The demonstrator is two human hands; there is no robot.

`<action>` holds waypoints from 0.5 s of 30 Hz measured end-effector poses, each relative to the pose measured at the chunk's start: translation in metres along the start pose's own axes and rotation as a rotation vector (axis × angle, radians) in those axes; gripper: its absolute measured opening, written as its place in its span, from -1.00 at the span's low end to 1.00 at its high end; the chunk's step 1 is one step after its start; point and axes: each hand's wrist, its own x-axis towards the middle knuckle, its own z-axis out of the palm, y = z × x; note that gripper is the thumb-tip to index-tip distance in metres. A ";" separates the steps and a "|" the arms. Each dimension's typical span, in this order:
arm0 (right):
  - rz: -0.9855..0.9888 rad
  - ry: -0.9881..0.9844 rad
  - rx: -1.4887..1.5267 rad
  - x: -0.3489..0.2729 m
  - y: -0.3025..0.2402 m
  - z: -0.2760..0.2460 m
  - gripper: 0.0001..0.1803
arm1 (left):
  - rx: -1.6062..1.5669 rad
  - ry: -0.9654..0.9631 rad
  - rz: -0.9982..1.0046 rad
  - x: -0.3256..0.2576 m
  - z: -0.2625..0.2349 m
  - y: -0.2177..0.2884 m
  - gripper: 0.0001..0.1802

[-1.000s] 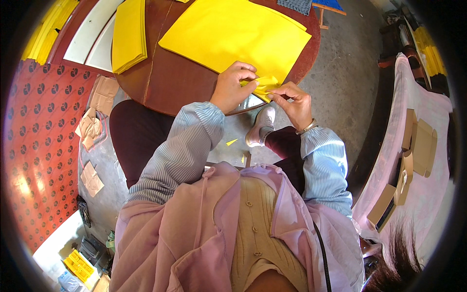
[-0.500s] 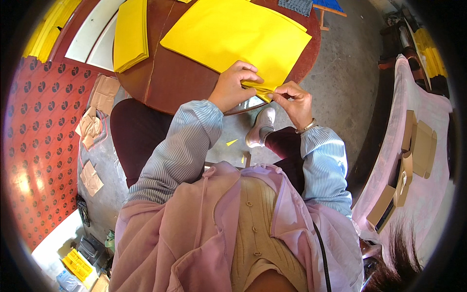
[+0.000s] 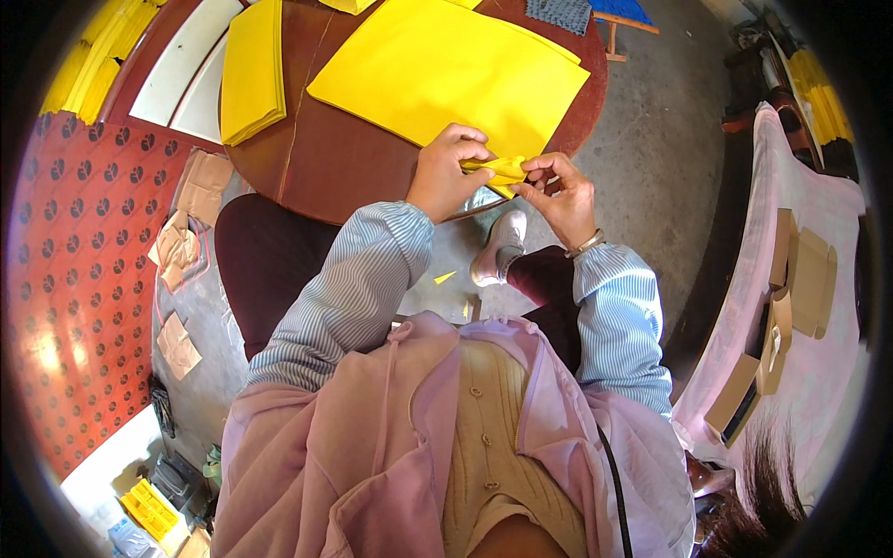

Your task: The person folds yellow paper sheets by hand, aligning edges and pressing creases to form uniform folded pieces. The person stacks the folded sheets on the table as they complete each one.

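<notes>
A large stack of yellow fabric sheets [image 3: 446, 74] lies over the right part of a round brown table [image 3: 363, 158]. At the stack's near right corner, my left hand [image 3: 451, 169] pinches the folded yellow edge between thumb and fingers. My right hand [image 3: 560, 193] is closed on the same corner from the right, thumb and forefinger together at its tip. Between the two hands the fabric bunches up and its edge turns over. How many layers are gripped cannot be made out. The corner sits at the table's near rim.
A narrower folded yellow stack [image 3: 253, 74] lies at the table's left. Grey textured cloth [image 3: 560, 13] rests at the far edge. To the right, opened cardboard boxes [image 3: 811, 284] lie on a pink-covered surface [image 3: 735, 279]. Brown paper pieces [image 3: 177, 344] lie on the floor at left.
The yellow corner between my hands has been lifted and folded up into a bunch. My right hand's fingers have shifted slightly along it. The view has moved a little.
</notes>
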 end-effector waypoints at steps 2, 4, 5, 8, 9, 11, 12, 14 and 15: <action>0.005 -0.004 -0.047 0.000 0.000 -0.001 -0.62 | -0.002 -0.007 -0.014 0.000 -0.001 0.000 -0.76; 0.030 -0.012 -0.084 0.000 -0.001 -0.003 -0.63 | 0.000 -0.012 -0.016 -0.001 -0.001 0.001 -0.76; 0.054 -0.017 -0.088 0.000 -0.002 -0.004 -0.63 | 0.004 -0.013 -0.014 0.000 -0.001 0.001 -0.76; 0.118 -0.034 -0.087 0.000 -0.005 -0.005 -0.64 | 0.002 -0.014 -0.004 0.000 -0.002 0.002 -0.77; 0.136 -0.038 -0.080 0.000 -0.005 -0.005 -0.64 | -0.008 -0.016 -0.004 0.000 -0.002 0.002 -0.77; 0.132 -0.043 -0.055 0.001 -0.007 -0.005 -0.68 | -0.023 -0.020 -0.013 0.000 -0.001 0.002 -0.76; 0.109 -0.044 -0.036 0.002 -0.007 -0.003 -0.71 | -0.028 -0.021 -0.022 0.000 -0.001 0.003 -0.76; 0.060 -0.039 -0.023 0.005 -0.008 0.000 -0.77 | -0.021 -0.024 -0.022 0.000 -0.001 0.003 -0.76; 0.035 -0.033 -0.028 0.007 -0.009 0.001 -0.79 | -0.010 -0.025 -0.013 0.000 -0.001 0.004 -0.75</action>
